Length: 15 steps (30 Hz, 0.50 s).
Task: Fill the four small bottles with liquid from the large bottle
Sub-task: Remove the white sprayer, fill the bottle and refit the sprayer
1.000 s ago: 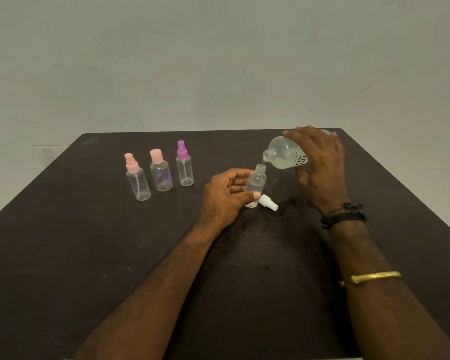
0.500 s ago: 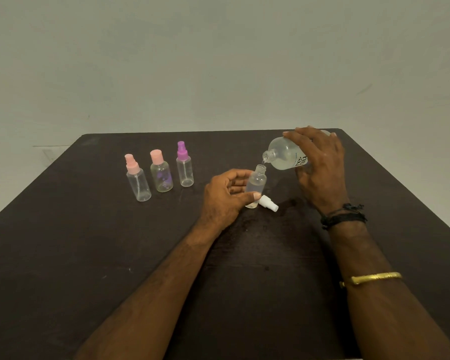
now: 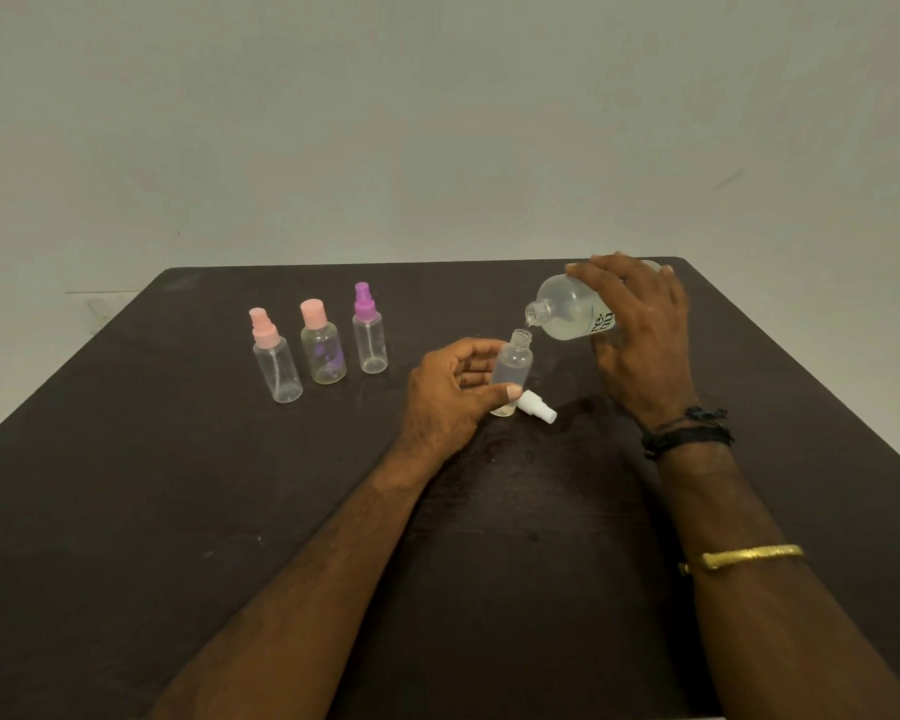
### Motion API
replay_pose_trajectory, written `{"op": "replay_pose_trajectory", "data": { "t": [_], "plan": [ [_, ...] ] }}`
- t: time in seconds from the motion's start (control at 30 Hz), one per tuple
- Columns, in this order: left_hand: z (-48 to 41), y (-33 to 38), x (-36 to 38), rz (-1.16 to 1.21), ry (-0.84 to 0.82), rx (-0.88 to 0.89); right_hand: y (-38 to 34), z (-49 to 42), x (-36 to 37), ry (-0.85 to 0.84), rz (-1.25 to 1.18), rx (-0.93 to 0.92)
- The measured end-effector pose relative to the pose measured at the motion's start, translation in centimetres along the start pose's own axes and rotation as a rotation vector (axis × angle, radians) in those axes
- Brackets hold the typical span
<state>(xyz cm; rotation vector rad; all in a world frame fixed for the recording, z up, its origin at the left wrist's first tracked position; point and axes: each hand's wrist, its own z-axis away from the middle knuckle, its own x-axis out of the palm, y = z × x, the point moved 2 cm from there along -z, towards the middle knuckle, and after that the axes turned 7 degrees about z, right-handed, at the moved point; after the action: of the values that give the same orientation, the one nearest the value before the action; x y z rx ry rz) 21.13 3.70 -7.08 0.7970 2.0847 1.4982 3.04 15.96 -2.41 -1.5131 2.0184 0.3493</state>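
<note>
The right hand (image 3: 640,335) grips the tilted large bottle (image 3: 567,314) over the uncapped small bottle (image 3: 513,363), which the left hand (image 3: 448,392) pinches; the three capped bottles (image 3: 323,350) look unfilled, though that is hard to tell.

Your dark table (image 3: 126,511) held: pink-sprayer bottle (image 3: 277,363), pink-capped bottle (image 3: 324,351), purple-sprayer bottle (image 3: 370,341), uncapped bottle (image 3: 511,365), white sprayer (image 3: 537,406) lying just beside it.
</note>
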Motion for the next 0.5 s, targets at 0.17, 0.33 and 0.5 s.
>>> {"op": "replay_pose_trajectory", "data": {
  "t": [0.17,0.33,0.5],
  "plan": [
    [0.08,0.13,0.00,-0.002,-0.001,0.003,0.01,0.02,-0.04,-0.001,-0.002,-0.001],
    [0.01,-0.02,-0.03,0.003,0.001,-0.004,0.08,0.04,0.03,0.003,0.001,-0.004],
    [0.07,0.06,0.02,-0.002,0.000,-0.001,0.08,0.04,0.04,0.003,0.005,-0.004]
  ]
}}
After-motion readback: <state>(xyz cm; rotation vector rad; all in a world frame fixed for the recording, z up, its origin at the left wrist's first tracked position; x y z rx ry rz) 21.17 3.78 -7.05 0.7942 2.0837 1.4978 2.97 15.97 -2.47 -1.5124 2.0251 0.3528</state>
